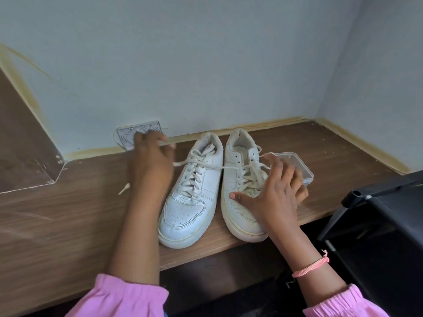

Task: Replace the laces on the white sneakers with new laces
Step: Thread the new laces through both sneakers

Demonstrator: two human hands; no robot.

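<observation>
Two white sneakers stand side by side on the wooden desk (68,213), toes toward me. The left sneaker (194,202) and the right sneaker (238,179) both carry off-white laces, loosened at the top. My left hand (151,163) is blurred and reaches toward the back wall with its fingers stretched out. A loose lace end (180,163) from the left sneaker lies by its thumb side; I cannot tell whether they touch. My right hand (274,193) is spread over the right sneaker, with the thumb resting on its side and the fingers over the laces.
A clear plastic container (297,165) sits just right of the right sneaker, partly under my right fingers. A grey wall plate (130,136) is on the wall behind my left hand. A small pale scrap (124,188) lies on the desk. A black frame (377,213) stands at the right.
</observation>
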